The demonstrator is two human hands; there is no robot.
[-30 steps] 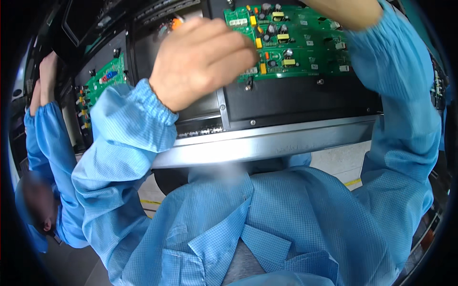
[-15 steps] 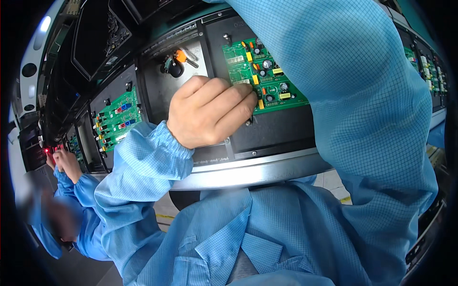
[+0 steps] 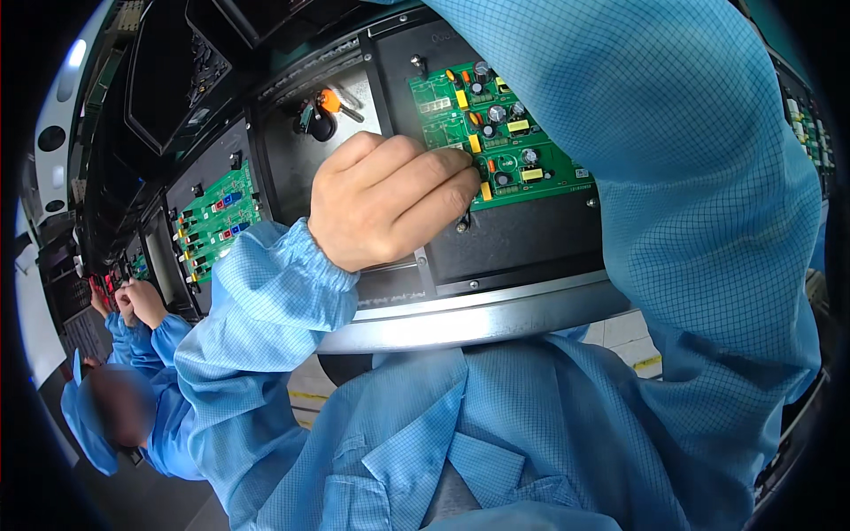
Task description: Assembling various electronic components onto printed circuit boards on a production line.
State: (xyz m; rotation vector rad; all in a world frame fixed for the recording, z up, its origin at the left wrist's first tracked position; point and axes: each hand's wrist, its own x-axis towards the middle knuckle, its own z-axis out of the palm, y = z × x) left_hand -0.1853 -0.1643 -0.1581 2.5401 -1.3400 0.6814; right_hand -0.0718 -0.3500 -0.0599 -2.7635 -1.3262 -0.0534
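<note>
Head view: left hand [image 3: 385, 199] sits mid-frame, fingers curled into a loose fist, fingertips [image 3: 456, 181] pressed against the lower-left edge of the green circuit board [image 3: 505, 133]. Can't tell if it's pinching a small part or just pushing on the board; the fingertips cover the contact point. The board sits at about 1 o'clock from the hand, mounted flat on a black panel [image 3: 522, 239], and carries yellow blocks, round capacitors and orange parts.

Right hand isn't visible. Only its blue sleeve [image 3: 673, 177] shows, sweeping from 5 o'clock up to 12 o'clock and covering the board's right side. Grip unknown.

At 11 o'clock from the left hand, an orange-capped part [image 3: 329, 100] lies on a grey plate [image 3: 350, 150] beside some dark bits, close to the knuckles but not touching. The black panel rests on a curved metal rim [image 3: 478, 319] running along 6 o'clock under the hand.

At 9 o'clock, a second green board [image 3: 217, 212] sits in the neighbouring panel, well apart from the hand. Further out at 8 o'clock a co-worker's hands [image 3: 133, 301], blue sleeves too, work at another station next to something red; probably small connectors, too distorted at the rim to be sure.
</note>
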